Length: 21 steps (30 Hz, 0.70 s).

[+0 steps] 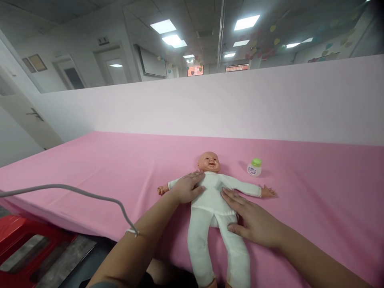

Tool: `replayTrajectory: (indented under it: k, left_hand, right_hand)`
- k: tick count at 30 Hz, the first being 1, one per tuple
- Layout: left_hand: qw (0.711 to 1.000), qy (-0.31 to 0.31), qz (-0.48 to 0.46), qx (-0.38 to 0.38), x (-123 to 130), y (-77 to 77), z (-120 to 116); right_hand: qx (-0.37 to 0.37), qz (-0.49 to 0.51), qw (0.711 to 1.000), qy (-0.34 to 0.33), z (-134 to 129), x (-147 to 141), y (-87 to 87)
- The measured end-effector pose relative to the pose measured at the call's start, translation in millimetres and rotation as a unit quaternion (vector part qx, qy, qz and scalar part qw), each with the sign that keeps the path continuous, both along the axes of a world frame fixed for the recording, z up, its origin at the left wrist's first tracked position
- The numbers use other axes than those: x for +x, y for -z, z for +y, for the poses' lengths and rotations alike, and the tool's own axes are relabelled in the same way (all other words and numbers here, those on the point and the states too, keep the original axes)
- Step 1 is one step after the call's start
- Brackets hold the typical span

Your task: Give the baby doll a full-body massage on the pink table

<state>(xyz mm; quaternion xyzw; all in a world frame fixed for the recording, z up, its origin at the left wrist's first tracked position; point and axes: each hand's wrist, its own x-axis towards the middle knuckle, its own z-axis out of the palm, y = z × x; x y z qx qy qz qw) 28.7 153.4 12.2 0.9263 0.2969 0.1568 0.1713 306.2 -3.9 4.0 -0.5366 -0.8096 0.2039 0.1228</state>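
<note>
A baby doll [211,194] in a white cloth suit lies on its back, arms spread, head toward the far side. My left hand [188,188] rests on the doll's chest and shoulder at the left, fingers stretched out. Along the doll's right-hand side of the picture, my right hand [250,216] lies on its waist and hip, thumb apart from the fingers. Both palms face down and grasp nothing. A small clear bottle [254,168] with a green cap stands beyond the doll's outstretched arm, apart from my hands.
Pink cloth [120,160] covers the table. A white low wall with glass above borders its far edge. One grey cable [75,190] runs from the left to my left forearm. A red plastic stool [27,244] stands at the lower left.
</note>
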Motion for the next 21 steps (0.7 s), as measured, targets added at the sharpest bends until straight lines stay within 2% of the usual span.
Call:
replayTrajectory:
  k: [4, 8, 11, 15, 18, 21]
  left_hand:
    - [0.998, -0.054, 0.025, 0.003, -14, 2.6, -2]
    - [0.998, -0.057, 0.027, -0.008, -21, 2.5, -13]
    - [0.999, -0.027, 0.022, -0.023, -19, 1.8, -21]
    - [0.999, -0.008, 0.017, -0.034, -15, 1.7, -24]
    - [0.999, -0.006, 0.028, -0.039, -13, 1.8, -24]
    - [0.998, -0.011, 0.043, -0.044, -13, 1.4, -23]
  right_hand:
    - [-0.001, -0.006, 1.0, -0.003, 2, 0, -1.6]
    - [0.023, -0.002, 1.0, -0.011, -3, -2, -11.7]
    - [0.048, 0.023, 0.996, -0.073, -16, -8, -24.4]
    - [0.034, 0.04, 0.984, -0.169, -26, -16, -33.2]
    - [0.031, 0.027, 0.984, -0.176, -12, -20, -29.6]
    - [0.047, -0.002, 0.986, -0.159, 18, -19, -22.9]
